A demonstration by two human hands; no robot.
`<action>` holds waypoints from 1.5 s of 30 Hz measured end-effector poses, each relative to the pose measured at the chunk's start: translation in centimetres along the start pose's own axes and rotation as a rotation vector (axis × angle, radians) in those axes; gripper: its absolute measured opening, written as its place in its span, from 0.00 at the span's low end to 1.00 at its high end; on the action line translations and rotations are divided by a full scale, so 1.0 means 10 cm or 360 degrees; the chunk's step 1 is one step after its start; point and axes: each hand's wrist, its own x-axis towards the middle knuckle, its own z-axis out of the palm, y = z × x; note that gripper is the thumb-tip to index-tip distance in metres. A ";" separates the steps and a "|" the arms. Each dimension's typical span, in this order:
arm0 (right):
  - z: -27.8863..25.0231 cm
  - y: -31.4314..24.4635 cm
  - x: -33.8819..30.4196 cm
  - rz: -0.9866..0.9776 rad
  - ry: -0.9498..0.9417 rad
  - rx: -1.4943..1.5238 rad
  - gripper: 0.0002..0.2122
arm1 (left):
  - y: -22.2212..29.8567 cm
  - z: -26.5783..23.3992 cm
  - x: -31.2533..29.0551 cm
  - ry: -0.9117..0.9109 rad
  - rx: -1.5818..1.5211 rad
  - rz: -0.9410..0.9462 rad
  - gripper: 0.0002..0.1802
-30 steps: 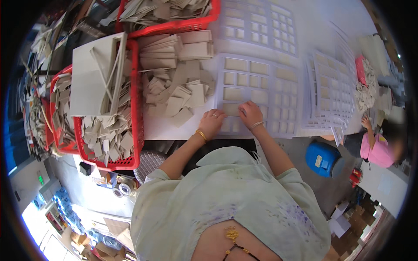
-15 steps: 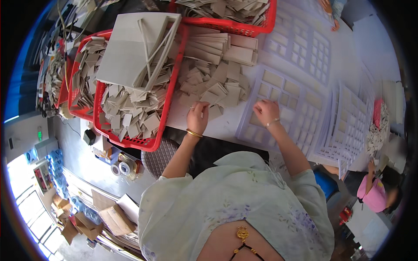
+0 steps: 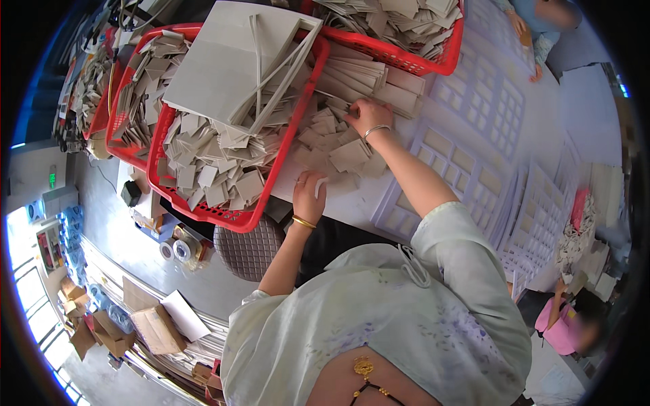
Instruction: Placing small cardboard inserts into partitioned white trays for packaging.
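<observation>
My right hand (image 3: 370, 116) is stretched out over the pile of small grey cardboard pieces (image 3: 352, 154). Its fingers are bent down and closed on a piece where the loose pile meets the stacked cardboard strips (image 3: 359, 74). Close to the near table edge is my left hand (image 3: 309, 196), its fingers curled in. Whatever they may hold is hidden. To the right of the pile lies a pale lattice tray (image 3: 423, 152) with square and oblong openings, some showing grey cardboard.
Red plastic baskets (image 3: 261, 203) full of cardboard offcuts stand at left and behind; large grey sheets (image 3: 223, 61) lie across one. More lattice trays (image 3: 535, 196) are stacked at right. Another person's hand (image 3: 518, 26) is at the far side. A quilted stool (image 3: 247, 254) stands below the table.
My right hand has left the lattice tray and moved left and away from me to the cardboard pile. My left hand stays near the table edge. The view has shifted slightly.
</observation>
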 end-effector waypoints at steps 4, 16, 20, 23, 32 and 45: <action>0.11 0.03 0.01 -0.0085 0.0045 -0.0071 0.09 | -0.06 -0.03 -0.04 -0.0057 0.0059 0.0005 0.13; 0.11 0.17 -0.06 -0.0083 0.0043 0.0006 0.05 | -0.35 0.30 -0.50 -0.0775 0.0328 0.0434 0.19; 0.09 0.17 -0.11 -0.0153 0.0074 0.0059 0.03 | -0.33 0.35 -0.50 -0.0761 0.0409 0.0493 0.18; 0.08 0.19 -0.13 -0.0179 0.0109 0.0096 0.02 | -0.31 0.34 -0.49 -0.0773 0.0456 0.0496 0.18; 0.08 0.09 -0.02 -0.0152 0.0268 0.0238 0.04 | -0.18 0.18 -0.46 -0.0604 0.0355 0.0447 0.16; -0.01 0.29 0.02 -0.0327 0.0471 0.0115 0.04 | -0.12 0.26 0.64 -0.0080 0.0188 0.0130 0.07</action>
